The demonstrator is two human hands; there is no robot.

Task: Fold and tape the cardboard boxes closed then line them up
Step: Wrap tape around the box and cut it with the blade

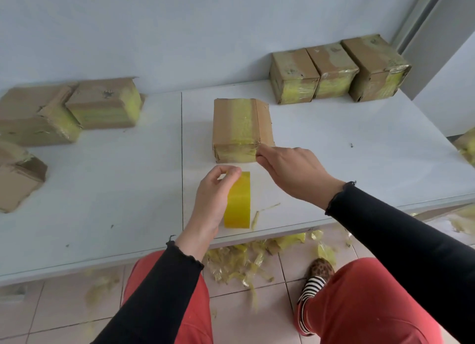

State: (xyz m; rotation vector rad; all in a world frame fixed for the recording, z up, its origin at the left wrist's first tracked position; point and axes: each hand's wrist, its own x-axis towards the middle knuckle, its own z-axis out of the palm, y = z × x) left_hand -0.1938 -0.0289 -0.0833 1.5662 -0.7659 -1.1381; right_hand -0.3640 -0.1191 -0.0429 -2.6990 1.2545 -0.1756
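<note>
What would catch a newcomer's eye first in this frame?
The bright yellow roll of packing tape near the white table's front edge, held by the left hand. Just behind it, the right hand pinches tape at the front corner of a brown cardboard box banded in yellow. Three taped boxes stand in a row at the far right against the wall.

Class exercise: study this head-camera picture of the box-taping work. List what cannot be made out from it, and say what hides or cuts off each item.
- Tape roll: its core and left side, hidden by the left hand.
- Centre box: far side and underside face away; the right hand covers its near right corner.
- Right-edge box: mostly cut off by the frame.
- Left box pile: blurred by wide-angle distortion; flap state is unclear.
- Floor tape scraps: partly under the table.
</note>
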